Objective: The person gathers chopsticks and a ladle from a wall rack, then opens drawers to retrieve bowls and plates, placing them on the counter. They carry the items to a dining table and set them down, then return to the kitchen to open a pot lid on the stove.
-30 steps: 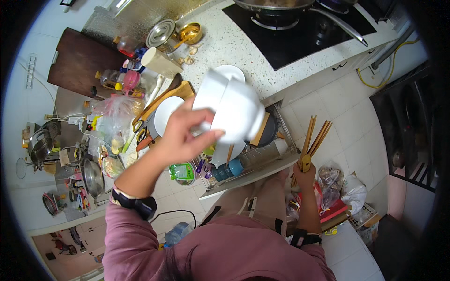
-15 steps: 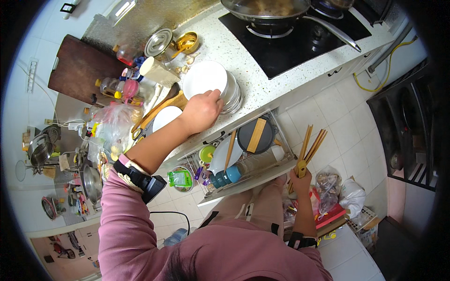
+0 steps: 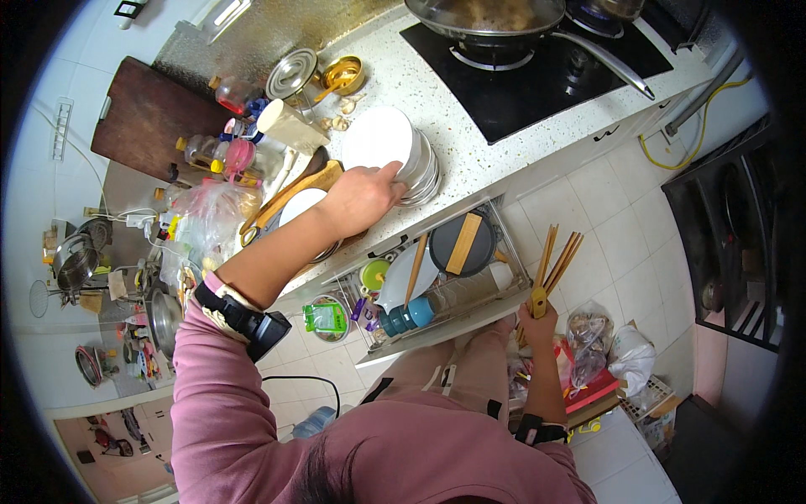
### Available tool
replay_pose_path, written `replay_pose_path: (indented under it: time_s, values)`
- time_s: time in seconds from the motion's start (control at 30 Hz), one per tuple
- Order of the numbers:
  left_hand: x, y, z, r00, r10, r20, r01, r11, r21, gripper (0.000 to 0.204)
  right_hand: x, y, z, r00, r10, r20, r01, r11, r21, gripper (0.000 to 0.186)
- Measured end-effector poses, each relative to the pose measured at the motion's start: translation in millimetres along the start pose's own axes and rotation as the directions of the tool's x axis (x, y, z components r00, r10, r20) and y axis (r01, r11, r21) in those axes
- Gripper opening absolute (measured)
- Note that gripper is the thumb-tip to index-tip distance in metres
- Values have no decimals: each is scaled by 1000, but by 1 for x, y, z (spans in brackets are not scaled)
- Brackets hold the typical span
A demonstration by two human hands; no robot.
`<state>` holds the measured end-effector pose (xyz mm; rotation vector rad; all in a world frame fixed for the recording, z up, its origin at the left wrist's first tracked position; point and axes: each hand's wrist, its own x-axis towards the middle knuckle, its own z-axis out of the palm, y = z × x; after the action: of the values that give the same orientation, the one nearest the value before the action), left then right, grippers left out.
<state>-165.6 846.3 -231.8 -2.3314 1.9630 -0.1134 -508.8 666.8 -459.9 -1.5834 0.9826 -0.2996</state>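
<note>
My left hand (image 3: 367, 195) grips the rim of a white dish (image 3: 376, 136) atop a stack of white dishes (image 3: 426, 185) on the counter. Another white dish (image 3: 298, 202) lies behind my left forearm. My right hand (image 3: 537, 323) holds a bundle of wooden chopsticks (image 3: 564, 262) and a yellowish wooden piece at their lower end, beside the open drawer (image 3: 445, 323). In the drawer are a dark round pan (image 3: 483, 252) with a wooden block (image 3: 462, 244), a white oval dish (image 3: 395, 281), chopsticks, a green container and a blue-capped bottle.
A covered wok (image 3: 484, 17) sits on the black stove (image 3: 596, 97), its handle reaching over the counter. A cutting board (image 3: 147, 118), bottles, garlic and a gold bowl (image 3: 344, 71) crowd the counter. Bags (image 3: 630, 353) stand right of my legs; a black rack (image 3: 714, 218) is at right.
My left hand, which held white bowls raised over the drawer, has moved back and down onto the stack on the counter. My right hand still holds the chopsticks.
</note>
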Motion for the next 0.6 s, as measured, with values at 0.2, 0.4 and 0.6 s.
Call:
replay_pose_path:
  time_s: [0.2,0.4,0.6]
  values:
    - [-5,-2,-5,996,32,88,-35,999,38,21,-2,1,-4,1000,0,-22,0,1000,-12,18]
    - [-2,3,-11,991,59,119,-63,998,30,45,-5,6,-12,999,4,-45,-4,1000,-4,14]
    - [4,19,-22,997,-70,-11,70,997,42,50,-12,4,-13,999,-23,-40,22,999,-29,17]
